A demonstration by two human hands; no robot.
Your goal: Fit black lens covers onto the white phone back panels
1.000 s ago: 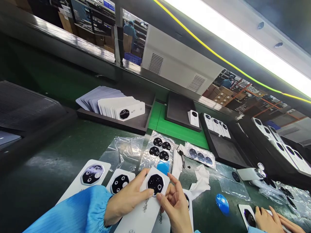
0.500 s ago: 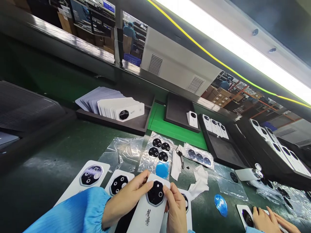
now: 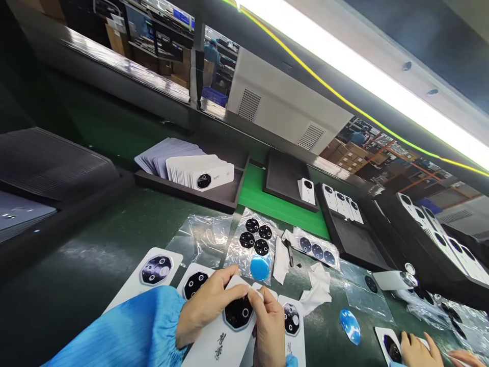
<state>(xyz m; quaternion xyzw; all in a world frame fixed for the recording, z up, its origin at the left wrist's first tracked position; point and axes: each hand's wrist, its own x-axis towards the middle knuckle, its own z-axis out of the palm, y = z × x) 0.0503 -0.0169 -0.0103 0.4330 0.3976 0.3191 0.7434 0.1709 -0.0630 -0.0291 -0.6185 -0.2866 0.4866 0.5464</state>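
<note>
My left hand [image 3: 210, 308] and my right hand [image 3: 269, 326] both grip a white phone back panel [image 3: 219, 341] with a black octagonal camera lens cover [image 3: 239, 312]. The fingers of my right hand rest at the cover's upper edge. Two more white panels [image 3: 153, 270] [image 3: 193, 284] lie just left of my left hand, and another [image 3: 292, 326] lies right of my right hand. Beyond my hands is a plastic sheet holding black lens covers [image 3: 255, 234], with a round blue pad [image 3: 260, 267] at its near edge.
A co-worker's hand [image 3: 416, 349] works on a white panel at lower right. A white cloth [image 3: 317, 288], a blue film piece [image 3: 350, 326] and a strip of lens covers [image 3: 316, 248] lie on the green mat. Trays of white panels [image 3: 200, 173] stand behind.
The held panel has tilted, and its lens cover has moved lower and closer to my right hand. The whole view has shifted slightly as my head turned.
</note>
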